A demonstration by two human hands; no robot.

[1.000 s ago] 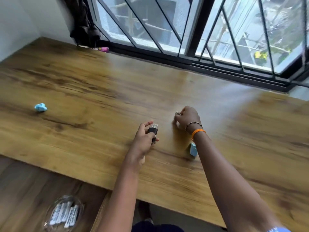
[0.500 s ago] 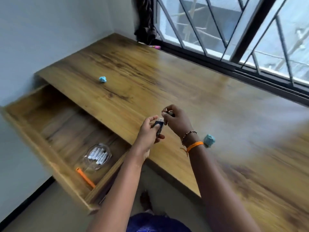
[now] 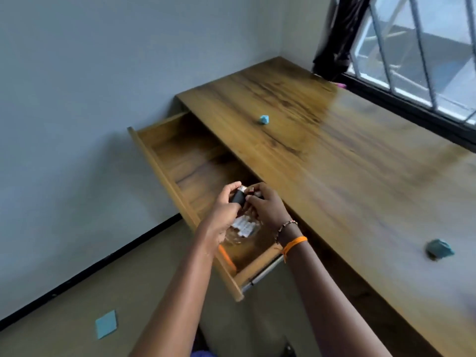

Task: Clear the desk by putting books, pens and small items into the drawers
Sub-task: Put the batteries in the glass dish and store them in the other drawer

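Observation:
Over the open wooden drawer point(image 3: 164, 161), my left hand point(image 3: 224, 210) grips a small black item with a silver end point(image 3: 238, 197). My right hand point(image 3: 268, 207) is closed right beside it, pinching something tiny that I cannot make out. Below the hands, inside the drawer, lie a clear container with white pieces point(image 3: 243, 228) and an orange pen point(image 3: 228, 257). Two crumpled blue paper balls rest on the wooden desk point(image 3: 347, 163): one far back point(image 3: 264, 119), one near the right edge point(image 3: 439, 249).
A window with black bars point(image 3: 412, 60) runs along the desk's far side, with a dark cloth point(image 3: 334, 34) hanging in the corner. A blue sticky note point(image 3: 106, 324) lies on the floor. A grey wall stands left of the drawer.
Both hands have lifted off the desk and moved left over the open drawer, carrying their items. My view has swung left, bringing the whole drawer, the wall and the floor into sight.

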